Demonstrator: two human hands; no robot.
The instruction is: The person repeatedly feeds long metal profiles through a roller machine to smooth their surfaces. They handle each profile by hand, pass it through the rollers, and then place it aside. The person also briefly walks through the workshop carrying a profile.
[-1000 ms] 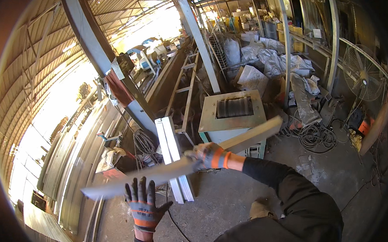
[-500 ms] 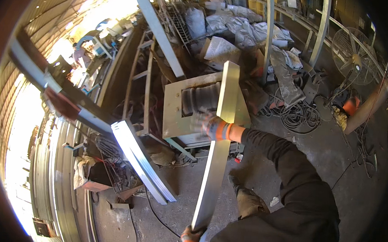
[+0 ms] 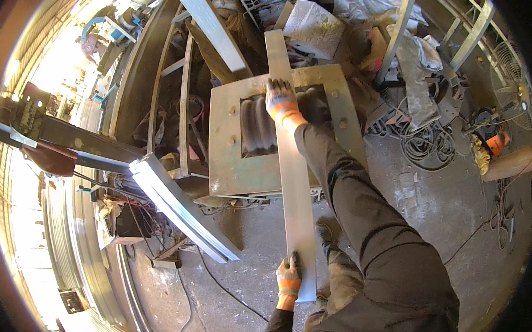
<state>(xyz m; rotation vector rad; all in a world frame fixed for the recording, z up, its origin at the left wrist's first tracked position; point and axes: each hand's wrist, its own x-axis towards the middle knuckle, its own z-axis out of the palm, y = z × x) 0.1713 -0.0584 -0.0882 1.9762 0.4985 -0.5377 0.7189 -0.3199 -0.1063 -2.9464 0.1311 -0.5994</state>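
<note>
Now the metal bar (image 3: pixel 298 209), sideways earlier, points away across the machine (image 3: pixel 233 173). Left hand (image 3: pixel 288 277) clasps its near end; right hand (image 3: pixel 282 101) lies flattish on top.

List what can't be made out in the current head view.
All in the head view:
Underside of the metal bar, and whether it touches the machine: hidden by the bar itself.
Middle of the dark ribbed part: covered by the bar and right hand.
Left hand, any fingers beneath: hidden by the bar.
Fan, right side: cut off by the dark rim.
</note>
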